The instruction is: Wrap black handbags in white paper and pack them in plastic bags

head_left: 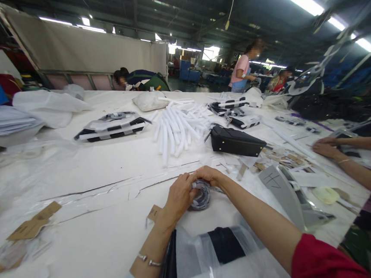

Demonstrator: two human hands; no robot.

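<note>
Both my hands are wrapped around a coiled strap [203,199] in greyish see-through wrapping, held just above the white table. My left hand [181,194] grips its left side, with the thumb near the middle of the coil. Over the far edge curl the fingers of my right hand [210,175], partly hidden. Closest to me lies a black bag [226,244] covered with white sheet and see-through film. A small brown card tag [154,212] rests beside my left wrist.
White foam rods [175,133] are heaped mid-table, next to a black handbag [236,141]. A wrapped bag [109,127] lies far left. Brown cards [33,221] sit left. Grey panels [283,195] stand right, near a co-worker's hands [327,147].
</note>
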